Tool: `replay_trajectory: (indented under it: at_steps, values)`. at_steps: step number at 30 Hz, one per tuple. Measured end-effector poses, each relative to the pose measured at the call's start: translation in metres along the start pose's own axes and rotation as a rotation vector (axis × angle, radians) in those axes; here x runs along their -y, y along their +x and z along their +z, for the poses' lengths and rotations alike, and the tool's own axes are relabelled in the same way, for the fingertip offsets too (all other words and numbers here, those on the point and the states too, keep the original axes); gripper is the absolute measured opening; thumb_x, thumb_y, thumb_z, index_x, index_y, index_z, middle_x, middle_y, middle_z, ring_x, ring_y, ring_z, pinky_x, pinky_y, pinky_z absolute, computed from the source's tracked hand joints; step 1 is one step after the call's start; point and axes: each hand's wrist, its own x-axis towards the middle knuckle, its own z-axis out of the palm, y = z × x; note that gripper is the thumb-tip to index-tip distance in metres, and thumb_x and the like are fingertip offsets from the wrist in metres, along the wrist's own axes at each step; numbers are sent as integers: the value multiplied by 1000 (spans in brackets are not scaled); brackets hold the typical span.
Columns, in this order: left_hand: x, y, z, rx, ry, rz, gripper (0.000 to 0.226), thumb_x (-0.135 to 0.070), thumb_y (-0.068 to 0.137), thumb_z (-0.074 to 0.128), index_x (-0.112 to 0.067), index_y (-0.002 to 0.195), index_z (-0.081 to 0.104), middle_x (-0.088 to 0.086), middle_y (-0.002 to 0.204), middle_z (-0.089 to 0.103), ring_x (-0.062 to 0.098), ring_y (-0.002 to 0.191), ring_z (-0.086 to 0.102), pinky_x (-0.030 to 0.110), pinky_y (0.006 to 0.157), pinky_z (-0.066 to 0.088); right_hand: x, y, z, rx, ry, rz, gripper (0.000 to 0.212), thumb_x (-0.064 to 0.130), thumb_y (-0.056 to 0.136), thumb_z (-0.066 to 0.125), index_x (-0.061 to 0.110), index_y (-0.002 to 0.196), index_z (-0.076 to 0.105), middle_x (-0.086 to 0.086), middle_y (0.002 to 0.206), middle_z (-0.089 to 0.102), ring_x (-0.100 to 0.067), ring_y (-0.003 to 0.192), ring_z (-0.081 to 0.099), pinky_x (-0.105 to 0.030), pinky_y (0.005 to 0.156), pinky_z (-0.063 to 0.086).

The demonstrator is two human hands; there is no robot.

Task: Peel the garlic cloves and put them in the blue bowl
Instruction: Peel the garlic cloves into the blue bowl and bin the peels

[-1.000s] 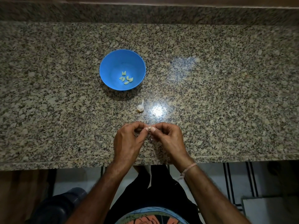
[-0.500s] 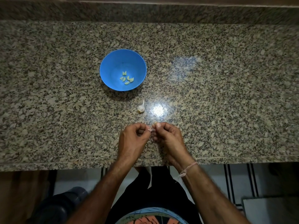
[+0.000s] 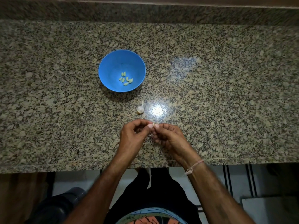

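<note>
Granite counter fills the upper three quarters of the frame, and both hands meet just below its middle, close to the front edge. The left hand has its fingers curled, with thumb and forefinger pinching a garlic clove. The right hand pinches the same clove from the opposite side, its other fingers curled underneath. Only a small pale sliver of the clove shows between the two thumbnails, so I cannot tell how much skin is on it.

Just above the hands lies a partial garlic head, white and papery, its stem pointing toward the top of the frame. A bright glare spot sits on the stone just to its right. Further up and left of centre stands the blue bowl, upright and well apart from the hands. A small cluster of peeled cloves lies in the lower right part of its floor. A thin thread bracelet circles the right wrist, where the forearm crosses the counter's front edge.
</note>
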Motion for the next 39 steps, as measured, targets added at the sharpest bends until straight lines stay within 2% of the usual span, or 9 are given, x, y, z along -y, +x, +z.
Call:
replay_trajectory:
  at_steps: [7,10,14,17,20,25,29,32,39]
  values:
    - [0,-1,-2,8,14,29,3,-25,92,79,-24,95,79,-6,92,79,17,91,75,44,88,62,6,0,-1,-18,27,31,16,21,94,75,5,97,74,-11,88,73,-17,75,69,-28,73,60]
    - [-1,-4,-1,-21,53,50,4,-27,91,80,-25,95,81,-10,92,79,13,91,74,39,85,62,3,1,5,-64,152,71,32,22,87,80,-2,106,72,-12,91,75,-16,75,71,-27,73,62]
    - [-3,-6,-2,-27,62,61,7,-25,91,80,-24,97,82,-12,94,79,7,94,74,27,82,62,0,-1,10,-122,231,82,22,19,80,80,3,94,74,-10,84,76,-14,69,70,-24,68,62]
    - [-5,-7,-4,-1,85,76,6,-23,91,80,-24,97,83,-15,95,79,3,94,73,17,80,57,-1,-1,9,-147,216,67,24,17,78,81,2,96,75,-12,85,76,-15,68,69,-23,65,62]
    - [-5,-6,-5,3,105,71,5,-23,90,80,-24,95,83,-15,93,79,4,92,73,15,78,55,-3,0,9,-165,197,47,25,17,77,81,2,96,74,-13,84,76,-14,67,69,-21,64,62]
    - [-7,-3,-7,35,125,61,5,-22,90,81,-26,93,82,-14,91,79,4,89,73,15,78,54,-3,1,7,-159,165,37,13,13,87,77,3,95,73,-11,81,76,-13,65,69,-20,65,61]
    - [-9,-1,-12,90,125,43,5,-22,90,81,-26,94,82,-11,91,79,6,91,74,22,81,57,-3,2,4,-160,95,16,22,15,83,79,1,99,74,-14,84,76,-14,67,70,-21,64,61]
    - [-8,0,-15,112,143,55,4,-22,90,81,-25,92,82,-10,89,79,8,88,74,26,81,59,-5,3,3,-163,11,-11,19,11,91,77,-2,105,74,-16,89,78,-15,72,71,-24,66,59]
    - [-2,-3,-3,12,423,191,6,-30,95,71,-26,93,74,-13,89,71,5,85,66,35,73,56,-1,2,3,-146,-15,-23,21,16,92,77,2,107,77,-22,102,77,-25,85,70,-31,76,58]
